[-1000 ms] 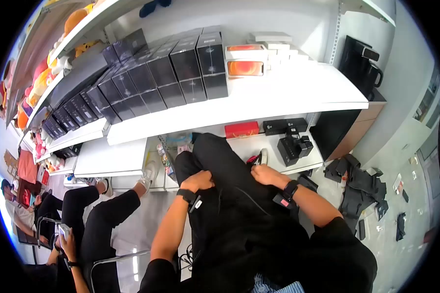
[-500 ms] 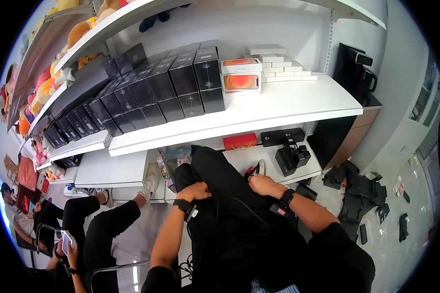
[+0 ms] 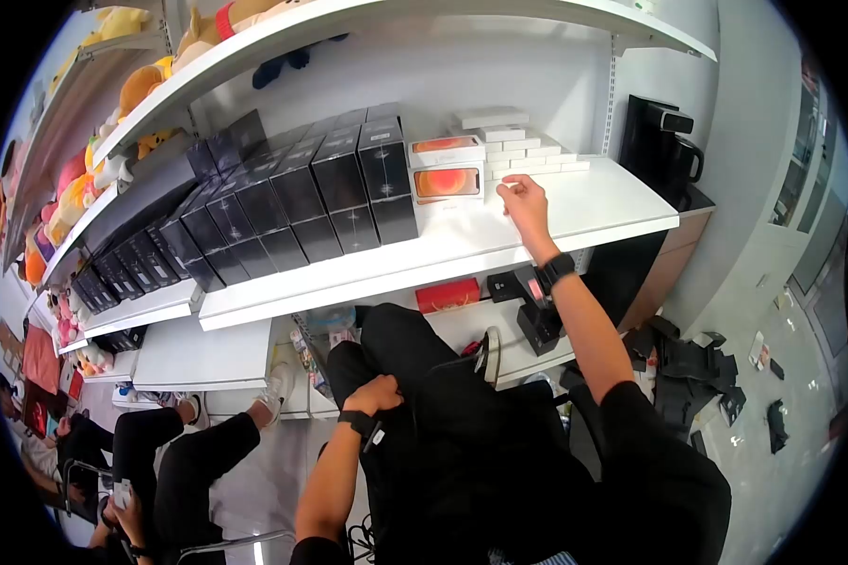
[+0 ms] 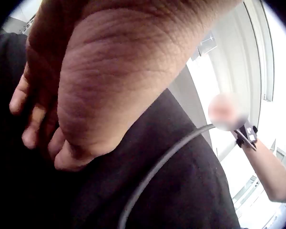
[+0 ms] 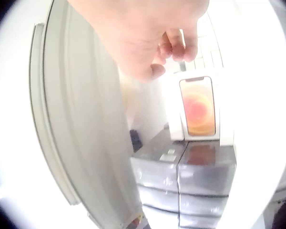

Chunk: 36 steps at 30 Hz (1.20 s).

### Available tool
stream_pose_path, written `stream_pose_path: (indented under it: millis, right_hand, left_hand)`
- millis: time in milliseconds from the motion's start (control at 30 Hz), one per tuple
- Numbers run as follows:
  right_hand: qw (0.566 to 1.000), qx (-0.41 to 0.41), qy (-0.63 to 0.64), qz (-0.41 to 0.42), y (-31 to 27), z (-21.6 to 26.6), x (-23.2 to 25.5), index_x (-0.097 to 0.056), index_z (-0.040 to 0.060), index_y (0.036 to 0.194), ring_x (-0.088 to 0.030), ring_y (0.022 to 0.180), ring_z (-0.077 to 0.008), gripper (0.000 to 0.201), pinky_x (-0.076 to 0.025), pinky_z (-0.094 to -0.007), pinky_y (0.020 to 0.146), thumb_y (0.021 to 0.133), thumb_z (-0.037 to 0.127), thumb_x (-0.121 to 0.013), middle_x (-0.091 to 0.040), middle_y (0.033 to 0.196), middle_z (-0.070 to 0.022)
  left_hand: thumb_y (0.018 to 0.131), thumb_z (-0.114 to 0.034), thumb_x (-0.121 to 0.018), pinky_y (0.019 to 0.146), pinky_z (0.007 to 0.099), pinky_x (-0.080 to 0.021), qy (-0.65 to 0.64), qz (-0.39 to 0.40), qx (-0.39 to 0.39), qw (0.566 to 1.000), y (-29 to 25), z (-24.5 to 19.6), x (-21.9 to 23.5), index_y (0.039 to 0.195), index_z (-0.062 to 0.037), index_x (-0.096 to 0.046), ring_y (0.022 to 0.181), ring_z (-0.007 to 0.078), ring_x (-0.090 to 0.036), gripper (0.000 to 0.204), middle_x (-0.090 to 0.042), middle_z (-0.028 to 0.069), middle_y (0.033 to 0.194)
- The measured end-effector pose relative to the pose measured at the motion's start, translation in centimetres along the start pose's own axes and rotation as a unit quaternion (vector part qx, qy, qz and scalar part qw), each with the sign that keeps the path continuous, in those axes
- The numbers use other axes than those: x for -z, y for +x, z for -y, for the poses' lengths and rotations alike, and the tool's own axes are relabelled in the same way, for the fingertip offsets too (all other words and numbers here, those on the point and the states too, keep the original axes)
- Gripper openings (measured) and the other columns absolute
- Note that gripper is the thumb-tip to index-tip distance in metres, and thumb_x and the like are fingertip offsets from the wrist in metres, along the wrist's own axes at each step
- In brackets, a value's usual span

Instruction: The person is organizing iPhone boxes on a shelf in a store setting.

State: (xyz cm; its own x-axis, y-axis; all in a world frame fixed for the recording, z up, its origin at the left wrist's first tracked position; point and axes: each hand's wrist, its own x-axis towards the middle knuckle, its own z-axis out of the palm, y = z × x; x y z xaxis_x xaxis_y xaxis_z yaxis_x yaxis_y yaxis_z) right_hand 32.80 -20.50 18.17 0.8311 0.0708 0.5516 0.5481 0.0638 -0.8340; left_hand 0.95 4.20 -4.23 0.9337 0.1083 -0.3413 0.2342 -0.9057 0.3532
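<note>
And up goes the R hand (image 3: 526, 202), centre-right of the frame, over the white shelf (image 3: 594, 202), just R of the phone boxes (image 3: 447, 184). It's released, fingers loosely bent; the R wrist view shows them hanging apart near the box front w/ the orange screen pic. L hand (image 3: 375, 394), lower centre, rests on the black trousers (image 3: 400, 334), fingers loosely curled, also released; its wrist view has them bent over dark cloth.

Containers now: the phone boxes stand upper centre, one atop the other, closed, contents hidden. Behind and R of them, small white boxes (image 3: 537, 151) are stacked in steps, closed too. To their L, a packed block of black boxes (image 3: 339, 179) in two tiers, all shut, running to centre-left. Below, on the lower shelf (image 3: 443, 327), a red box (image 3: 448, 295) lies closed, w/ a black box (image 3: 538, 328) to its R. Upper left, plush toys (image 3: 141, 89) fill another shelf.

Big change vs. 0.5 s ago: the R hand was down on the lap by the R knee, now it's up at shelf level. L hand's stayed on the leg. The view's shifted too: the phone boxes sit a bit lower and further L in frame. Boxes look the same, stacks unchanged.
</note>
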Motion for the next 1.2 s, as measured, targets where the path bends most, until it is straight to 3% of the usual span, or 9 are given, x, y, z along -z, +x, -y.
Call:
stream_pose_path:
  millis: [133,233,367,500,700,733,1000,1100,1200]
  right_hand:
    - [0.998,-0.003,-0.053,0.032,3.0,-5.8,-2.6,-0.069,0.006,0.126,-0.069,0.09,-0.0241,0.057,-0.056,-0.0368,0.08,0.079,0.032,-0.085,-0.071,0.099,-0.0138]
    - [0.991,0.082,-0.106,0.025,3.8,-8.7,-4.2,-0.069,0.0121,0.131,-0.069,0.101,-0.0294,0.06,-0.054,-0.0415,0.089,0.08,0.038,-0.084,-0.072,0.103,-0.0157]
    - [0.983,0.027,-0.178,0.02,3.9,-8.0,-4.3,-0.072,0.0148,0.127,-0.069,0.103,-0.0332,0.058,-0.054,-0.0432,0.089,0.082,0.051,-0.079,-0.072,0.109,-0.0171]
    - [0.99,0.028,-0.138,0.004,3.6,-8.1,-4.3,-0.073,0.0085,0.121,-0.068,0.085,-0.0233,0.055,-0.053,-0.0362,0.077,0.078,0.04,-0.087,-0.071,0.09,-0.0079]
    - [0.991,-0.001,-0.02,0.134,2.3,-5.0,-3.6,-0.067,-0.0026,0.105,-0.048,0.064,-0.0062,0.039,-0.04,-0.023,0.061,0.084,0.023,-0.086,-0.052,0.068,0.0049]
    - [0.987,0.008,-0.015,0.157,2.2,-4.7,-3.5,-0.064,-0.0014,0.102,-0.049,0.063,-0.0056,0.037,-0.039,-0.0227,0.059,0.084,0.023,-0.086,-0.057,0.067,0.0039]
    - [0.949,-0.015,0.056,0.309,0.4,-0.4,-3.2,-0.067,-0.0087,0.126,-0.049,0.065,-0.0057,0.049,-0.04,-0.0221,0.063,0.088,0.019,-0.082,-0.065,0.069,0.0023]
    - [0.947,-0.013,-0.033,0.321,0.4,-0.7,-3.4,-0.068,-0.0043,0.128,-0.051,0.062,-0.0066,0.055,-0.043,-0.0249,0.063,0.086,0.026,-0.085,-0.062,0.066,0.001]
    - [0.923,0.093,-0.154,0.341,1.5,-3.4,-5.0,-0.072,0.0167,0.13,-0.055,0.066,-0.0146,0.052,-0.046,-0.0307,0.065,0.084,0.039,-0.083,-0.063,0.071,-0.0032]
  left_hand:
    - [0.084,-0.022,-0.072,0.094,0.0469,-0.055,-0.004,0.026,-0.007,1.0,-1.8,-2.3,2.1,0.109,0.0029,-0.074,0.108,0.0399,-0.068,0.035,-0.073,0.0237,0.111]
    - [0.083,-0.022,-0.072,0.094,0.0457,-0.056,0.066,0.021,0.004,0.998,-0.4,-1.2,0.5,0.105,0.0027,-0.074,0.108,0.0403,-0.069,0.033,-0.073,0.0258,0.109]
    - [0.083,-0.022,-0.071,0.094,0.0455,-0.056,-0.002,0.007,-0.021,1.0,-1.3,-1.5,1.4,0.106,0.0005,-0.075,0.107,0.0402,-0.069,0.032,-0.073,0.0249,0.107]
    - [0.085,-0.024,-0.071,0.095,0.0453,-0.055,0.019,0.018,-0.016,1.0,-1.0,-1.7,1.0,0.105,0.0007,-0.075,0.108,0.0395,-0.069,0.032,-0.073,0.0248,0.108]
    - [0.083,-0.024,-0.071,0.093,0.0469,-0.056,0.02,0.014,-0.017,1.0,-1.2,-2.0,1.5,0.108,0.0034,-0.074,0.107,0.0416,-0.068,0.036,-0.072,0.0269,0.11]
    - [0.083,-0.024,-0.071,0.093,0.0471,-0.055,0.019,0.009,-0.027,0.999,-0.4,-1.0,0.8,0.107,0.0038,-0.074,0.107,0.0417,-0.068,0.037,-0.071,0.0275,0.109]
    - [0.082,-0.024,-0.07,0.094,0.047,-0.055,0.016,0.013,-0.061,0.998,-0.7,-0.6,1.0,0.104,0.006,-0.073,0.107,0.0433,-0.068,0.037,-0.071,0.0292,0.107]
    - [0.082,-0.024,-0.07,0.095,0.0468,-0.055,0.006,0.021,-0.023,0.999,-1.6,-2.0,1.9,0.108,0.0061,-0.072,0.108,0.0437,-0.067,0.04,-0.071,0.0286,0.111]
    - [0.083,-0.023,-0.069,0.095,0.0471,-0.055,0.031,-0.006,-0.077,0.997,1.6,1.6,-1.8,0.112,0.0048,-0.071,0.109,0.0437,-0.067,0.041,-0.069,0.0279,0.117]
